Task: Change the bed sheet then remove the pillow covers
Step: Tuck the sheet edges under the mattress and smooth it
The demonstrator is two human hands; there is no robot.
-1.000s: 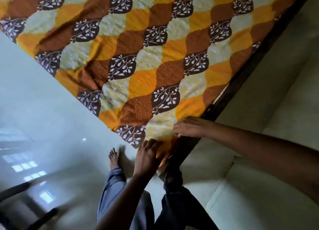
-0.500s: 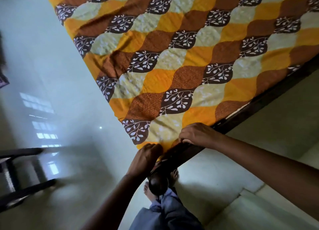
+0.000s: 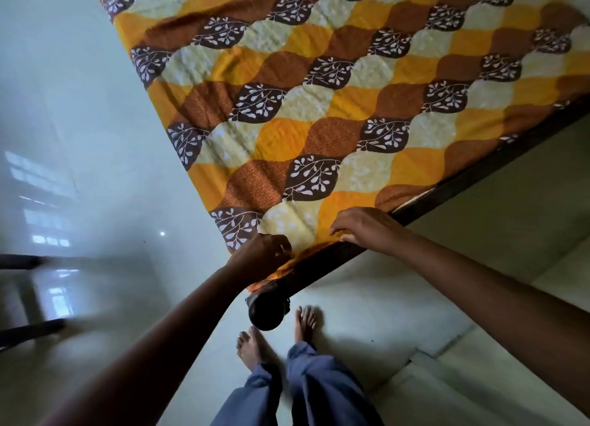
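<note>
Left hand [image 3: 266, 254] grips sheet [image 3: 319, 106] at frame [image 3: 479, 170] corner; right hand [image 3: 367, 230] lies on sheet edge, grip unclear.

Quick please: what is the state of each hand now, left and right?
Left hand: closed, gripping the sheet corner.
Right hand: on the sheet edge, fingers bent; grip cannot be told.

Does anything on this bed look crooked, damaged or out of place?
The bed sheet is bunched and creased at the near corner, where the left hand grips it beside the bedpost. No tear or stain shows.
</note>
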